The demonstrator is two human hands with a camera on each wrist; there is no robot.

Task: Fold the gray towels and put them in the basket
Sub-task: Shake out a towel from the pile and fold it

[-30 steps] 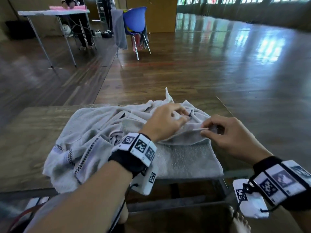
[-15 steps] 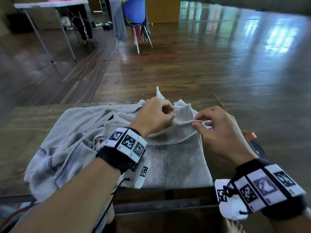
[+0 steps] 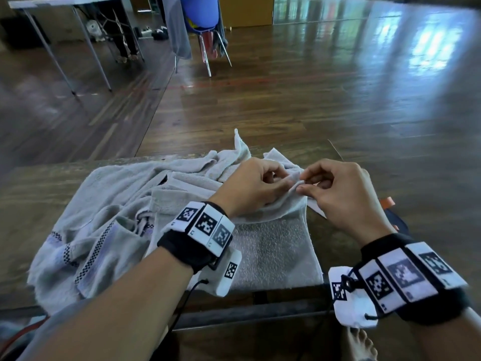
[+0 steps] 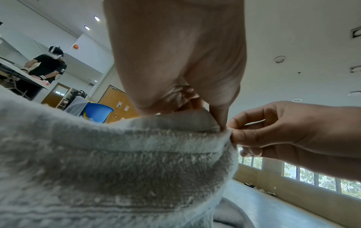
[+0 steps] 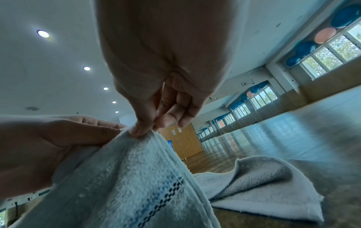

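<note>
I am holding both forearms forward and angled inward, with marker bands strapped around each wrist. My left hand (image 3: 253, 185) is curling its fingers and pinching a raised fold of gray towel (image 3: 270, 246). My right hand (image 3: 343, 194) is pinching the same fold beside it with thumb and forefinger, fingertips nearly touching the left's.

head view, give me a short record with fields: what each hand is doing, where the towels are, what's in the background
left hand: left hand pinches the raised edge of the gray towel
right hand: right hand pinches the same edge, right beside the left
towel pile: crumpled towels lie on the left of the table
basket: not clearly in view
background: blue chair on the wooden floor
</note>
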